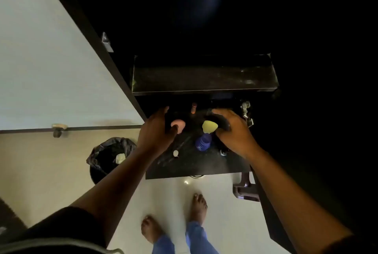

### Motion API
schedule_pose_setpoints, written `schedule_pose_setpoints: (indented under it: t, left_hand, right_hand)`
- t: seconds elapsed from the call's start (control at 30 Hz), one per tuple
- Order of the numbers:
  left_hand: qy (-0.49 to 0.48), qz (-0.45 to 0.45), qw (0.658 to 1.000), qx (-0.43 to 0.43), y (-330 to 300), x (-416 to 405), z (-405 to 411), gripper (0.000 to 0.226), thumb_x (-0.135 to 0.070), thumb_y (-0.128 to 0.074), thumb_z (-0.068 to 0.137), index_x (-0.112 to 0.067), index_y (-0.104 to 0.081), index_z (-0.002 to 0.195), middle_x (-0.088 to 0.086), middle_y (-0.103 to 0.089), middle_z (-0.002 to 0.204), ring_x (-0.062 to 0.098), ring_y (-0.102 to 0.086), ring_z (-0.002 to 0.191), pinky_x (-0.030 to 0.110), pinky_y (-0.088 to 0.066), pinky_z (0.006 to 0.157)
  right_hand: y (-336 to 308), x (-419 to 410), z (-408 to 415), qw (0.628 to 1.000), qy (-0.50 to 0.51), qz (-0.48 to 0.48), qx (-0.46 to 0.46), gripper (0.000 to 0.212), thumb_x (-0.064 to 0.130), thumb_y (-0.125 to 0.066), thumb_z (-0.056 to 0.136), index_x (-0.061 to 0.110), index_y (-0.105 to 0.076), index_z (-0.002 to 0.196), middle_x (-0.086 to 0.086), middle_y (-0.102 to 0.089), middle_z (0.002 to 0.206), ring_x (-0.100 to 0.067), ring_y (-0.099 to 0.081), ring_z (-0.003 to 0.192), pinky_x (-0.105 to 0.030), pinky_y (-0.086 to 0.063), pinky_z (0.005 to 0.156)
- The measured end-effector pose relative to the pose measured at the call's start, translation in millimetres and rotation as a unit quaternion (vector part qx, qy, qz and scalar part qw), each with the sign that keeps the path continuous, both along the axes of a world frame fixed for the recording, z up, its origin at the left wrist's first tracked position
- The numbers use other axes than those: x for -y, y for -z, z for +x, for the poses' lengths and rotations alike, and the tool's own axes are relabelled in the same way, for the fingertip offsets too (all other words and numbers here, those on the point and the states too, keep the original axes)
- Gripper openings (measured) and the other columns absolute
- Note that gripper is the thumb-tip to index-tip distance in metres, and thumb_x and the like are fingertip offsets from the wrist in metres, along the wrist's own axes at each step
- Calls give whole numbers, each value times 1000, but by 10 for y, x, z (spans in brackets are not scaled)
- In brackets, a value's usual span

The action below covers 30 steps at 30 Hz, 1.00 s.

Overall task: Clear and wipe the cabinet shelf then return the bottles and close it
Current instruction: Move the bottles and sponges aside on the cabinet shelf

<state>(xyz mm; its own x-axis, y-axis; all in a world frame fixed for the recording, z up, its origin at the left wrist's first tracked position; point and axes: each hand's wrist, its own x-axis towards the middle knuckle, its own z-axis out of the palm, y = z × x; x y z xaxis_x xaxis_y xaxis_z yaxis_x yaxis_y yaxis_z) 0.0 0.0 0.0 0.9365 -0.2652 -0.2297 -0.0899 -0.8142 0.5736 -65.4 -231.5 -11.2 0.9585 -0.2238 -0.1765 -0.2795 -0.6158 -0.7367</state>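
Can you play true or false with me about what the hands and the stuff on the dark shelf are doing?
1. The left hand grips a dark thing with a pink top. True.
2. The blue bottle is in the bin. False: it stands on the lower shelf, between the hands.
3. The right hand holds a dark object beside the yellow top. True.
4. The bin has a white liner. False: its liner is black.
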Motion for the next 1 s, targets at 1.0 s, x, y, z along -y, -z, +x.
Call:
schedule_pose_setpoints:
  t: [1.0]
  left_hand:
    - [-15, -27, 998, 57, 770, -551, 88, 38, -25, -83, 87, -20, -75, 124, 4, -81, 111, 24, -76, 98, 34, -57, 88]
  right_hand:
    - [-90, -617, 604, 991, -117, 34, -47, 29, 28, -82, 85, 18, -73, 111, 1, -76, 102, -15, -72, 97, -40, -59, 89]
